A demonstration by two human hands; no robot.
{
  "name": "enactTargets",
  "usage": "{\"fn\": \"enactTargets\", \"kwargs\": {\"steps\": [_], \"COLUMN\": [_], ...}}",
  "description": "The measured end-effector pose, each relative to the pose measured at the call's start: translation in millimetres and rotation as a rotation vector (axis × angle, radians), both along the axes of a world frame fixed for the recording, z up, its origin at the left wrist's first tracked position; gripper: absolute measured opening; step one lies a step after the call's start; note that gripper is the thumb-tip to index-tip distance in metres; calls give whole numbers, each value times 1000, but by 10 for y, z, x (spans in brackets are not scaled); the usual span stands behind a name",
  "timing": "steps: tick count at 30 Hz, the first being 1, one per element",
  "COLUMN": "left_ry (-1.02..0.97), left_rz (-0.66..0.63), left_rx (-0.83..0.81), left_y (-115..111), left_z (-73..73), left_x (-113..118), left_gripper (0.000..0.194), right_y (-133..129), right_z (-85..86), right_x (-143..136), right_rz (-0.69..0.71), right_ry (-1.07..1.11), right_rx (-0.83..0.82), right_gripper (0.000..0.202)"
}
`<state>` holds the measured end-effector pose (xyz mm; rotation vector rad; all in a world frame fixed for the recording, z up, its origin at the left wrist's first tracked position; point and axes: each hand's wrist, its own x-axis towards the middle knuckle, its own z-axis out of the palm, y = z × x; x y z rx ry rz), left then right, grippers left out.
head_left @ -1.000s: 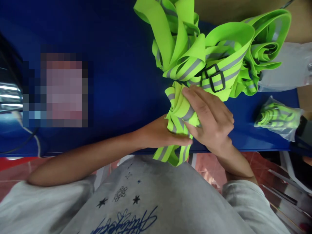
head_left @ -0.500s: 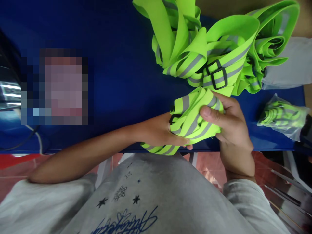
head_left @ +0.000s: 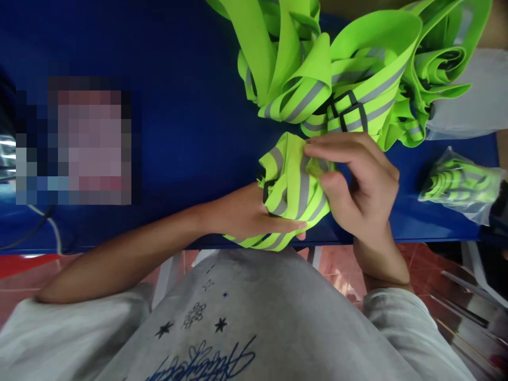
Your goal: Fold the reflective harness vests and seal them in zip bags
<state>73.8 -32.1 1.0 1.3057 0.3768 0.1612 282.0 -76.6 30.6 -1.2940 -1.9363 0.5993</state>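
A folded bundle of neon-green reflective strap with grey stripes is held just above the table's near edge. My left hand is closed round its left and lower side, thumb along the front. Part of a black buckle shows beside that hand, and a loop of strap hangs below the palm. My right hand has its bent fingers and thumb on the bundle's right side, with a fold of strap between them. Beyond the hands lies a loose heap of similar straps with black slide buckles.
The blue table has its near edge close to my body. At the right lies a clear plastic bag with a folded strap inside; a pale bag is behind it. A cable and a pixelated patch are at the left.
The bundle and my left hand have shifted slightly left. My right hand has moved from a full grasp, thumb on top, to fingertips and thumb at the bundle's right edge.
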Motion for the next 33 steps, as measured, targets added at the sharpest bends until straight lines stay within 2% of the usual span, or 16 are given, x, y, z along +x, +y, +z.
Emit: {"fn": "enactTargets", "kwargs": {"steps": [3, 5, 8, 10, 12, 14, 17, 21, 23, 26, 29, 33], "left_ry": [10, -5, -35, -27, -4, 47, 136, 132, 104, 133, 236, 345], "left_rz": [136, 215, 186, 113, 80, 101, 107, 49, 23, 42, 122, 234], "left_rx": [37, 89, 85, -31, -192, -365, -568, -617, -539, -269, 53, 318], "left_y": [37, 65, 98, 110, 113, 112, 96, 57, 49, 68, 103, 132], "left_z": [-9, -18, -17, 1, 30, 57, 69, 52, 57, 76, 76, 47], "left_x": [-6, -11, -23, -25, -15, 6, 35, 41, 32, 16, 6, -7], "left_gripper": [24, 28, 11, 8, 8, 11, 17, 24, 21, 22, 25, 36], "right_y": [-25, -38, -40, -26, -5, 15, 29, 28, 34, 52, 57, 28], "right_z": [4, -19, -76, -118, -154, -167, -117, -12, -7, -57, -126, -187], "right_x": [-14, -59, -132, -157, -160, -149, -123, -81, -59, -46, -66, -109], "right_rz": [147, 141, 99, 88, 73, 51, -26, -205, -237, -250, -290, -381], "right_ry": [-134, -149, -82, -34, -12, -15, -14, 16, 70, 196, 311, 487], "right_rx": [-56, -87, -157, -198, -203, -179, -162, -152, -174, -256, -338, -389], "right_gripper": [85, 97, 86, 76, 68, 61, 53, 47, 46, 43, 38, 30]}}
